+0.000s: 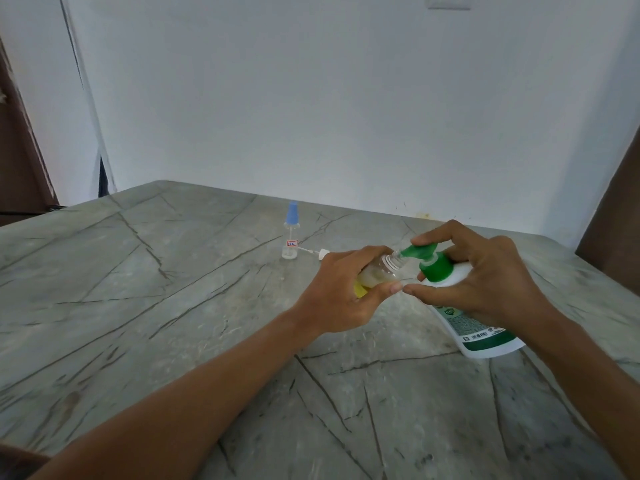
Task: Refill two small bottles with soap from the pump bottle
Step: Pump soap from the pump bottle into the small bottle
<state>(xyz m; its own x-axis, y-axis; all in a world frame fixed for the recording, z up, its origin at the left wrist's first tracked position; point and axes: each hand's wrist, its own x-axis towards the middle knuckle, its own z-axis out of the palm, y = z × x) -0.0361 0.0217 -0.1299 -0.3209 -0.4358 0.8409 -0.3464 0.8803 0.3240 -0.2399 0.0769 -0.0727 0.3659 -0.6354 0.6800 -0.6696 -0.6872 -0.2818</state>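
Gripping the open small bottle (pixel 381 271) in the left hand (pixel 346 289), fingers and thumb wrapped round its body. Tilted neck-up so the mouth meets the green nozzle (pixel 420 251), probably to catch soap without drips. Some pale yellowish liquid visible inside.

Clasping the pump bottle (pixel 481 336) with the right hand (pixel 485 282): forefinger on the pump head, thumb and other fingers curled near the collar. Leaned toward the small bottle, base low over the tabletop (pixel 173 306); contact not certain.

Parked well behind: second small bottle (pixel 290 237), upright, blue cap on, seemingly near empty. Just beside it, lying flat: white spray top (pixel 323 253) with dip tube, presumably belonging to the bottle in hand.
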